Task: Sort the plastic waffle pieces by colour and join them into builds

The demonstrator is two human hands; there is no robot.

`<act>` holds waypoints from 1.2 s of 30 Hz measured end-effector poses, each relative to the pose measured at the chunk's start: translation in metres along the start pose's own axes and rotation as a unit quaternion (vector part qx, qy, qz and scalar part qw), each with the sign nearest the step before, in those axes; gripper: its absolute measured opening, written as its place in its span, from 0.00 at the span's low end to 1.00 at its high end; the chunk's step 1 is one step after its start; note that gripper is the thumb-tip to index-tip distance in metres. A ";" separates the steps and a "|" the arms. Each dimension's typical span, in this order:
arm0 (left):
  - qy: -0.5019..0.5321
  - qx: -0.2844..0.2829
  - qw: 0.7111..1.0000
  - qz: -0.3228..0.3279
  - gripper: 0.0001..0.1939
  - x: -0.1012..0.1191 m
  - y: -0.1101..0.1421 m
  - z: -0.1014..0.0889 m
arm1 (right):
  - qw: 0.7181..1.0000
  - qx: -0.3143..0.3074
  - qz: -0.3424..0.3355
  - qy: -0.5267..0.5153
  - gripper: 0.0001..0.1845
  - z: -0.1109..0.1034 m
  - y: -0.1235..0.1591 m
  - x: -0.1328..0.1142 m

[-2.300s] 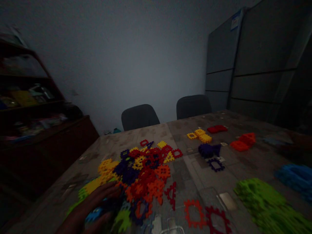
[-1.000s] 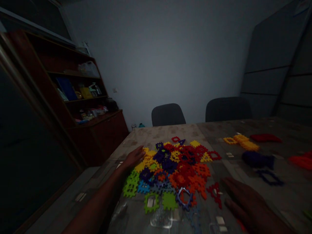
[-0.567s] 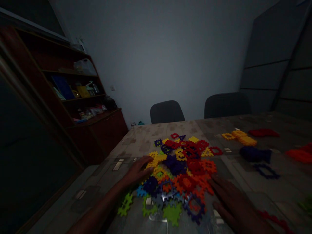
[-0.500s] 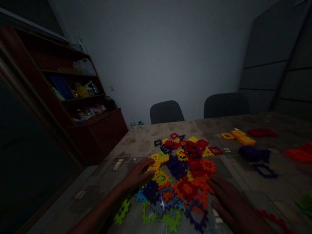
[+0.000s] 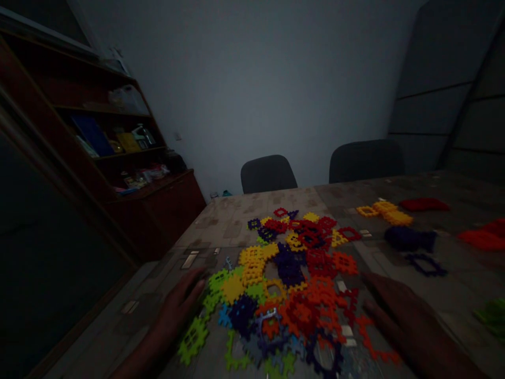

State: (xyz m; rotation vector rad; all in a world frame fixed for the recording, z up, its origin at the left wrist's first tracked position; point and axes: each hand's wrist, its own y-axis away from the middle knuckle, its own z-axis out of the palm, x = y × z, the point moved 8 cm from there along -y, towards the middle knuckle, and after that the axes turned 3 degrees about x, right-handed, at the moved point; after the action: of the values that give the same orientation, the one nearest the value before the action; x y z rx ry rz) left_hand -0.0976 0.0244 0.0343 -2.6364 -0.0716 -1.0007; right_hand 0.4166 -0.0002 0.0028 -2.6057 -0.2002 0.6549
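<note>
Two bare hands lie on a dim table, one on each side of a loose heap of coloured interlocking plastic tiles. The heap sits between the hands and runs away from the person, its long axis pointing toward two dark chairs at the far edge. The left hand lies palm down with fingers spread flat, its fingertips just at the heap's near left rim, beside green and yellow tiles. It grips nothing. The right hand also lies flat and open, fingers stretched toward the heap's near right rim, close to orange and red tiles; whether it touches them is hard to tell in the low light. It holds nothing either. Both hands sit about equally near the heap. Farther right on the table, well apart from the heap, lie small separate groups of tiles: yellow, red, purple and orange. A dark wooden shelf unit stands against the wall to the left.
</note>
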 end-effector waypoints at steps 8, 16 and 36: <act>0.077 -0.018 0.997 0.011 0.29 0.040 0.022 0.049 | 0.986 -0.042 0.013 -0.162 0.31 0.020 -0.010 -0.050; 0.070 -0.040 0.993 0.080 0.21 0.088 0.036 0.048 | 0.983 0.007 0.003 -0.185 0.23 -0.038 -0.021 -0.064; -0.036 -0.160 0.917 0.364 0.37 0.148 0.110 0.068 | 0.969 -0.001 -0.239 0.069 0.63 0.013 0.051 -0.133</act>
State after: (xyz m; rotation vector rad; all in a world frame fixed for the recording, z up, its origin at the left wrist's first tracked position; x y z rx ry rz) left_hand 0.0751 -0.0680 0.0527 -2.6027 1.0574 -0.6823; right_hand 0.2954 -0.0722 0.0244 -2.4529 -0.7523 0.2986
